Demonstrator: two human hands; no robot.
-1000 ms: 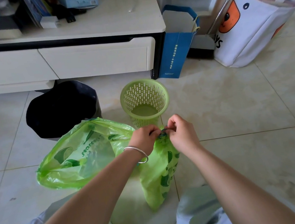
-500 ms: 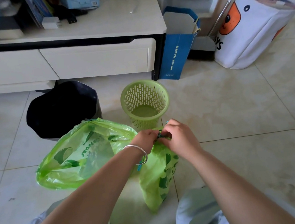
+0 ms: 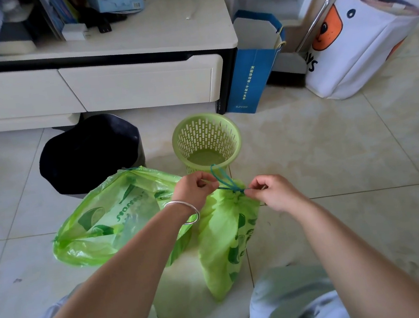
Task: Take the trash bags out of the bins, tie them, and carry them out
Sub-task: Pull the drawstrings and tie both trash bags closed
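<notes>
A small green trash bag [image 3: 226, 241] hangs upright in front of me, its neck gathered by a teal drawstring [image 3: 223, 181]. My left hand [image 3: 193, 189], with a silver bangle on the wrist, pinches one strand of the string. My right hand [image 3: 273, 192] pinches the other end beside the knot, and the string is taut between them. A larger green trash bag [image 3: 105, 221] lies on the floor to the left, partly behind my left forearm. Behind the hands a green slotted bin [image 3: 207, 140] stands bare inside. A bin with a black liner [image 3: 89, 152] stands to its left.
A low white cabinet [image 3: 141, 85] with drawers runs along the back. A blue paper bag [image 3: 253, 74] leans at its right end, and a white printed tote [image 3: 357, 42] stands farther right. My knees [image 3: 294, 299] are low in view on the tiled floor.
My hands were close together at the bag's neck; now they have pulled apart, drawing the drawstring out tight and showing a loop above the knot.
</notes>
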